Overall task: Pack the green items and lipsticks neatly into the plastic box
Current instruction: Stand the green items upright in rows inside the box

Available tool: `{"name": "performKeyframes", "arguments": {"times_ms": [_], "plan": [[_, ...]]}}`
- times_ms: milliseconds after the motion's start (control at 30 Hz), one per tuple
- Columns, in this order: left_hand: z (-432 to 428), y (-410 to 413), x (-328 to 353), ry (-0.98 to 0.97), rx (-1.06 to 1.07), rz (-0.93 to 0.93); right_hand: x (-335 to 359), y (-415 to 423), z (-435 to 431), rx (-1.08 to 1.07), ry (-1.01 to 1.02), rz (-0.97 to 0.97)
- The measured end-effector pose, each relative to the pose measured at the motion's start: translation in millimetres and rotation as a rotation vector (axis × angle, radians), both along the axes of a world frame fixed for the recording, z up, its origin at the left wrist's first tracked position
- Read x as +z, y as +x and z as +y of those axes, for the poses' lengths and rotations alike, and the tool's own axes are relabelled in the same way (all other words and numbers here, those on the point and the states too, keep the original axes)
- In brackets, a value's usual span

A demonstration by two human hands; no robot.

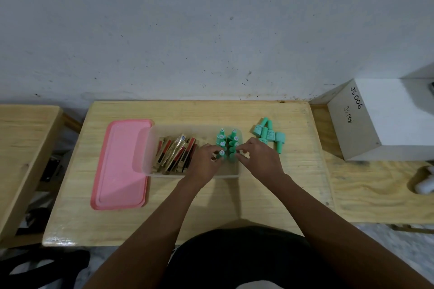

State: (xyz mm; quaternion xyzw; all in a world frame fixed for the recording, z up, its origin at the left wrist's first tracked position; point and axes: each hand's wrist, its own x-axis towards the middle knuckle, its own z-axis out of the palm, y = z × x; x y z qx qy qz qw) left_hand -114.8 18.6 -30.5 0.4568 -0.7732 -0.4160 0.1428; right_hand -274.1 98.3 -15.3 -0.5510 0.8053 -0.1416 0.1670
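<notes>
1. Left hand (206, 162) pinches a mint-green bottle (221, 153) standing in the clear plastic box (231, 172); right hand (258, 157) pinches the neighbouring bottle (232, 151).
2. Box: gold-and-red lipsticks (176, 152) left, two upright bottle rows (222, 138) right (white-labelled caps).
3. Loose green bottles (267, 135) lie on the table (234, 199), just beyond, right.

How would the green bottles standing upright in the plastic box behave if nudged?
The standing green bottles look tall and narrow-topped, so they probably tip easily; their packed rows may steady them. The loose green bottles lie on their sides, seemingly round, so tipped ones may roll.
</notes>
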Motion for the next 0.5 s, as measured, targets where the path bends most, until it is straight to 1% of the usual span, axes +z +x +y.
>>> {"name": "performKeyframes", "arguments": {"times_ms": [267, 500], "plan": [[1.3, -2.6, 1.8, -0.048, 0.016, -0.012, -0.9, -0.3, -0.3, -0.012, 0.013, -0.012], [0.4, -3.6, 2.8, -0.037, 0.009, -0.029, -1.6, -1.5, 0.8, -0.012, 0.013, -0.018]]}}
